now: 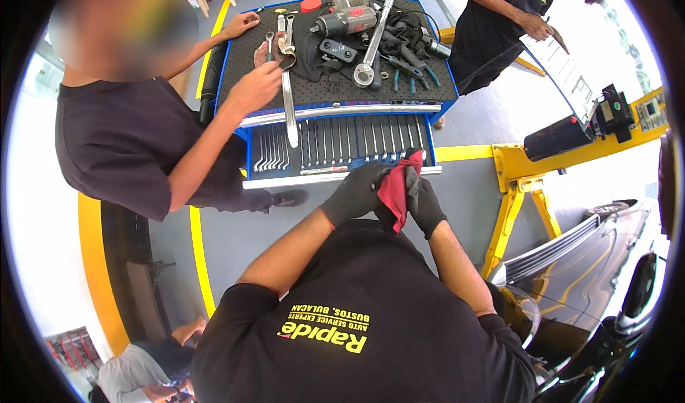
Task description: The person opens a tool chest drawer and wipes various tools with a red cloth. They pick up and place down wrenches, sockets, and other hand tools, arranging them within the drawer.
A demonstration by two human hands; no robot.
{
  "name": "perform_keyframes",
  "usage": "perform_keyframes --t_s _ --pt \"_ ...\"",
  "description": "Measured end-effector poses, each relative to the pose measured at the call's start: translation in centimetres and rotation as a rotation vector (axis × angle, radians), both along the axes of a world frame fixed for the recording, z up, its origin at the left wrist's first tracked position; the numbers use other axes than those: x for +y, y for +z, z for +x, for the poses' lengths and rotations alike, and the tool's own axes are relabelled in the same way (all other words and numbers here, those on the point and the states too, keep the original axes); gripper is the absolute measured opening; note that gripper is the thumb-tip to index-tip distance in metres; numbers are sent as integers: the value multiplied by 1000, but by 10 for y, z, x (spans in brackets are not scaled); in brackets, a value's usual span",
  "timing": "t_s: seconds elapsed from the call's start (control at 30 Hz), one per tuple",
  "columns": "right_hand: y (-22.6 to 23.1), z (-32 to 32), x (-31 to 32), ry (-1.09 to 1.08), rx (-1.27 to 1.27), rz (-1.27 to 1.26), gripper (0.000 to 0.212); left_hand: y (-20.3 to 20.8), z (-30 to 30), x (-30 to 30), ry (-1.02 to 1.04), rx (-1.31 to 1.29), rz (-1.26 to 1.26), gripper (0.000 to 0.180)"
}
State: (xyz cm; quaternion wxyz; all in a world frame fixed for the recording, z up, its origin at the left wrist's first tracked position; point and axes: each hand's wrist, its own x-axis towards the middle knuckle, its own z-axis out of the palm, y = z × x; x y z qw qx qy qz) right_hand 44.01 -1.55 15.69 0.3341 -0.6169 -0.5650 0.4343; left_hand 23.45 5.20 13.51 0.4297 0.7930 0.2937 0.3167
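Bunching a red cloth (392,193) just beside the open drawer (285,182), the gloved left hand (357,191) and right hand (426,203) have their fingers curled in on it, some hidden. From the cloth, wrenches (367,138) lie at eleven o'clock, the drawer jutting before the tool chest (239,68); a co-worker's hand (257,88) intrudes at ten, and a yellow stand (510,221) blocks three.

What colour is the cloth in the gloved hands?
The cloth is red; the head view shows it.
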Motion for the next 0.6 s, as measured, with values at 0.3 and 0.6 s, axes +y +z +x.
perform_keyframes --t_s 0.3,0.6 --pt "-39 -20 2 -237 149 -268 67 -98 -102 38 370 -255 -679 40" --pt "-100 -6 58 -348 1340 -129 70 -177 -184 82 583 -34 -528 36"
